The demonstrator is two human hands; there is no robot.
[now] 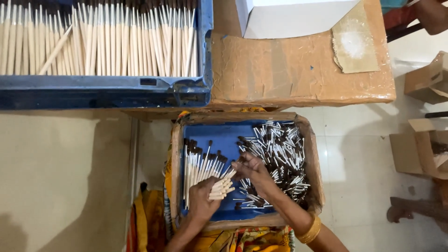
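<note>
The left hand (203,198) is curled tight around a bundle of pale wooden handles (221,187), their ends poking out past its fingers. The right hand (254,173) pinches one handle at the bundle's top. Finished brushes (200,165) lie just left of the fingers, loose metal tips (277,156) right, all in a blue tray (224,137).
</note>
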